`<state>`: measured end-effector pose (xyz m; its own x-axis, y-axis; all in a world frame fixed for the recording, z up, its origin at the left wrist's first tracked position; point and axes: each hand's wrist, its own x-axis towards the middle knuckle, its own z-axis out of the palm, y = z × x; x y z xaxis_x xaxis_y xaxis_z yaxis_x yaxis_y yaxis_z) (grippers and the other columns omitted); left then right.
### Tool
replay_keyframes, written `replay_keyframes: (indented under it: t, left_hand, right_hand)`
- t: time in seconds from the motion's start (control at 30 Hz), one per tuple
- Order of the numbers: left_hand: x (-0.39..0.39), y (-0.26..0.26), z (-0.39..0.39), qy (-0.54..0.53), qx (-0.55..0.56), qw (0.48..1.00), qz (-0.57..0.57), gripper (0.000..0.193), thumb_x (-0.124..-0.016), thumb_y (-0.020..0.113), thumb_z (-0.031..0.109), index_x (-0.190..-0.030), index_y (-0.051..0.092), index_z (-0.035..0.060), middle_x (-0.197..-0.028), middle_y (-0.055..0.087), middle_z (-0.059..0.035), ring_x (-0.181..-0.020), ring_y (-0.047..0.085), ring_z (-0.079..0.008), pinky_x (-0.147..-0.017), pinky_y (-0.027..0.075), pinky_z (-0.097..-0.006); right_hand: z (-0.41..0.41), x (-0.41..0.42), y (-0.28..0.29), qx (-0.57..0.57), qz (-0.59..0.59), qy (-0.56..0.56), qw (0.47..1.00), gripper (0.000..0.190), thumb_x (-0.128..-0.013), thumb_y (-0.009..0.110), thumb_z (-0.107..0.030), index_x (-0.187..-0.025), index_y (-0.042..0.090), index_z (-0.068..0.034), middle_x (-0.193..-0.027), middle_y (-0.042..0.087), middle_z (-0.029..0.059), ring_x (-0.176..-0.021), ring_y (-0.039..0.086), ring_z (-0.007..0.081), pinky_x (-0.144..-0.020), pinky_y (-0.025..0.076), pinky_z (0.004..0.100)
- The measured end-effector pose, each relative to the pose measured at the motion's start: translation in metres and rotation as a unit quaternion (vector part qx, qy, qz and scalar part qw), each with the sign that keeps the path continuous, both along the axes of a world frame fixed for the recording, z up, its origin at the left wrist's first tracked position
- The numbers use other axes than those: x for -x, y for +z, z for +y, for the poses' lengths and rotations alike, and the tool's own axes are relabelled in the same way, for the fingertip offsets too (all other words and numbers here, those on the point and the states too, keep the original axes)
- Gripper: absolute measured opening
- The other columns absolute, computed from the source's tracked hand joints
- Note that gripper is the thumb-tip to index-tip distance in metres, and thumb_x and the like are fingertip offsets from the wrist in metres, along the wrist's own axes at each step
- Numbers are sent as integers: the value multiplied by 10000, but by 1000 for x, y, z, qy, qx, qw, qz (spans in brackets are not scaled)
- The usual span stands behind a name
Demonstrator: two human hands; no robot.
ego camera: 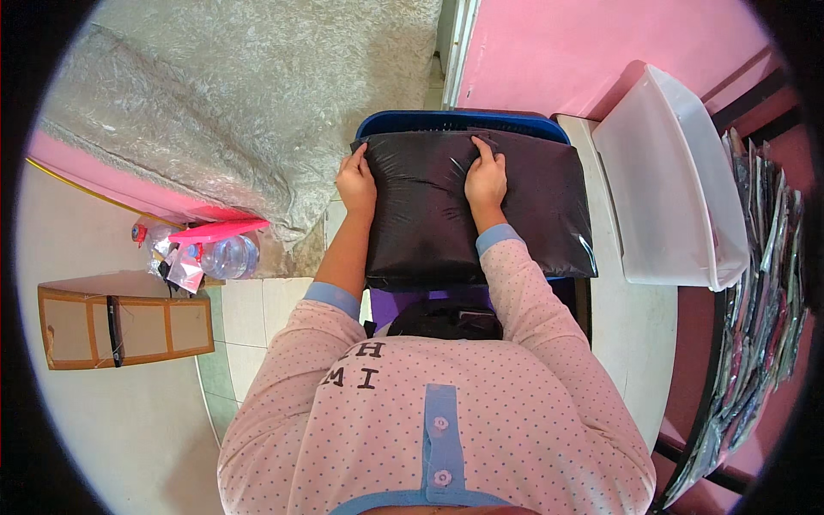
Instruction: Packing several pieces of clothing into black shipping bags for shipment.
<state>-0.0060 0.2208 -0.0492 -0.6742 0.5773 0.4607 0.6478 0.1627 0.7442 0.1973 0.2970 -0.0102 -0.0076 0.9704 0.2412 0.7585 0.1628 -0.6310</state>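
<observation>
Two plump black plastic packages lie side by side on top of a blue plastic basket [463,118]. My left hand [358,183] pinches the far left corner of the left black package [421,219] between thumb and fingers. At that package's far right corner, my right hand [486,183] grips the edge in the same way. The right black package [547,206] lies partly beside and behind my right forearm. Below the basket, purple material shows in front of my body.
A translucent plastic bin [663,187] stands on a whitish surface [644,335] at the right, near a rack of plastic-wrapped items [759,283]. At the left are a plastic water bottle [230,256], a pink lid-like item [222,230] and a taped cardboard box [138,327]. A plush grey cloth [257,96] hangs beyond.
</observation>
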Motion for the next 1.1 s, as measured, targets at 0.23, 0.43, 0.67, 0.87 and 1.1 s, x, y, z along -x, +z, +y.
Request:
replay_keyframes:
  t: [0.23,0.43,0.67,0.87,1.1]
  left_hand:
    - [-1,-6,0,-2,0,1000,-12,245,-856,530,71,-1058,668,88,-908,628,-153,-812,610,-316,-743,483,-375]
    - [-1,-11,3,-3,-11,1000,0,248,-847,538,54,-1053,671,90,-883,625,-153,-791,608,-316,-729,484,-374]
    - [-1,-15,4,-5,-9,1000,-2,250,-834,541,45,-1045,671,82,-862,615,-171,-782,602,-329,-723,483,-382]
    - [-4,-14,6,-1,14,1000,-10,258,-845,532,49,-1066,661,83,-853,608,-179,-774,599,-336,-715,481,-382]
    - [-8,-14,8,-10,7,1000,-22,255,-856,520,48,-1071,654,81,-860,613,-172,-778,605,-323,-717,479,-379]
  right_hand:
    - [0,-2,-4,9,3,-5,1000,363,-878,490,-138,-1193,557,-304,-1159,512,223,-900,605,397,-766,507,452]
    - [4,-2,-11,19,12,-2,1000,359,-877,489,-140,-1187,562,-304,-1173,509,230,-913,599,400,-786,500,447]
    - [5,-2,-16,10,26,2,1000,356,-881,479,-127,-1183,569,-293,-1175,505,246,-932,593,407,-801,496,444]
    - [7,-3,-21,-11,24,3,1000,354,-873,493,-111,-1177,576,-272,-1162,508,266,-925,592,419,-806,496,442]
    - [6,-7,-22,-18,30,4,999,346,-874,488,-106,-1166,581,-267,-1116,520,253,-900,589,416,-785,493,451]
